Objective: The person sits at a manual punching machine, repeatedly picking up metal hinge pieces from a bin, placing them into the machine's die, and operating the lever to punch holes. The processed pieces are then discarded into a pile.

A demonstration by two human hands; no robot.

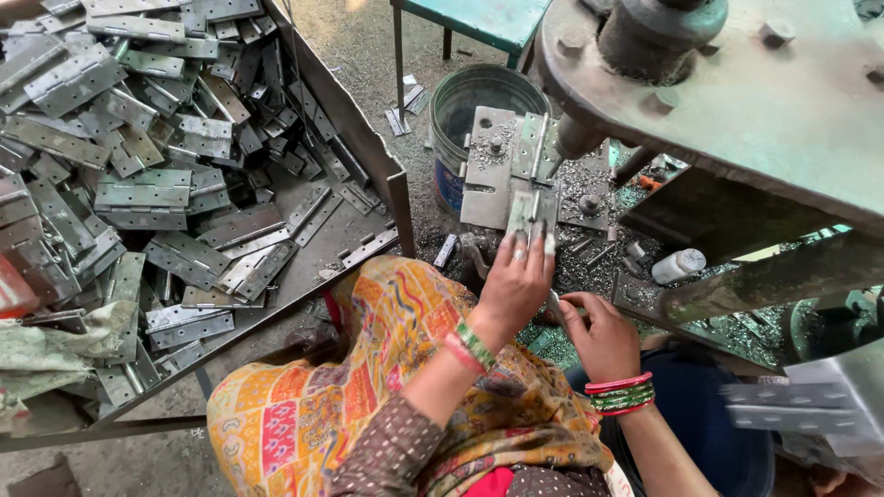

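Workshop floor, gritty concrete, metal swarf everywhere around a green-painted drill press (737, 101). Person seated at it, patterned orange-yellow garment, bangles on both wrists.

Left hand (516, 281): fingers extended and pressed flat on a small grey steel butt hinge (532, 213), pinning it down rather than wrapping it. Hinge sits at the near edge of the grey steel jig plate (493, 166), roughly under the drill spindle (575, 138). Whether the bit is touching the hinge — cannot tell, the spindle tip is hidden.

Right hand (599, 331): curled shut, low by the near edge of the press table, fingers closed on something thin and dark. Cannot make out what it is.

Stock: large sheet-metal tray (368, 138) on the person's left, heaped with unpainted steel hinges (138, 166), thickest toward the far-left corner, thinner along the near-right edge where bare tray floor shows.

Progress, judged from layout only: one hinge on the jig, a big heap in the tray. Can't separate drilled from undrilled pieces, so the done/left split is unreadable; the bulk looks to be pending.

Other items: worn blue-and-grey bucket (483, 101) behind the jig plate, small white plastic bottle (679, 265) lying in the swarf on the right, blurred hinge (792, 405) at the lower-right corner.
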